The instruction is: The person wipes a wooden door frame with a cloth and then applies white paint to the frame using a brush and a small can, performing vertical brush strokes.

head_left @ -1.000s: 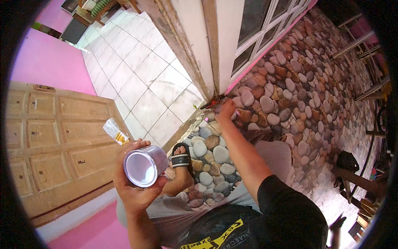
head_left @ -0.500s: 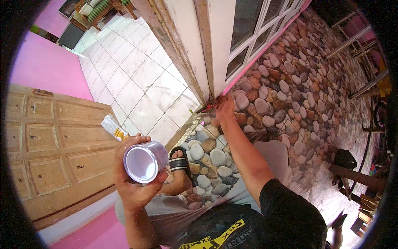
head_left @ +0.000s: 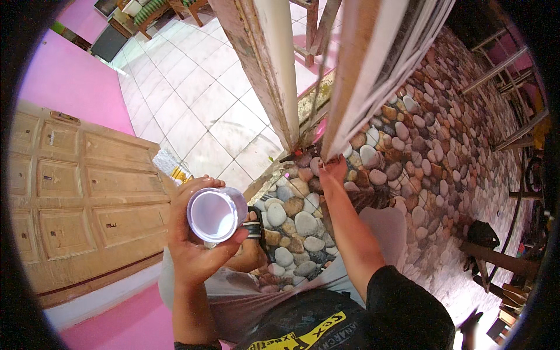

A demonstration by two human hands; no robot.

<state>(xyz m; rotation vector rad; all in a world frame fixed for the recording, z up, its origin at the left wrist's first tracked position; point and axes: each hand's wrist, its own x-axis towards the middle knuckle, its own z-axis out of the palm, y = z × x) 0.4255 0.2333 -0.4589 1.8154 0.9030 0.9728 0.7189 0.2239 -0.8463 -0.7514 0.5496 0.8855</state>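
Note:
My left hand (head_left: 195,248) is wrapped round a clear plastic cup (head_left: 211,217) with white paint inside, its mouth tilted toward me. A paintbrush (head_left: 173,167) with white-coated bristles and a yellow band sticks out beyond the same hand, behind the cup. My right hand (head_left: 333,170) reaches forward, its fingers closed at the bottom corner of a white-framed glazed panel (head_left: 373,76), which is blurred and stands swung out from the post. Beside that corner, a small red and dark object (head_left: 296,154) lies at the foot of the worn white post (head_left: 279,70); its kind is unclear.
A wooden panelled door (head_left: 87,186) stands at the left by a pink wall (head_left: 76,87). White floor tiles (head_left: 192,111) lie beyond the sill. Pebble-patterned flooring (head_left: 420,151) spreads right. My sandalled foot (head_left: 252,230) is near the cup. Wooden furniture (head_left: 507,262) lines the far right.
The glazed panel has swung away from the post, opening a gap, with my right hand moving right and slightly down along with it. My left hand and cup have shifted slightly right and up.

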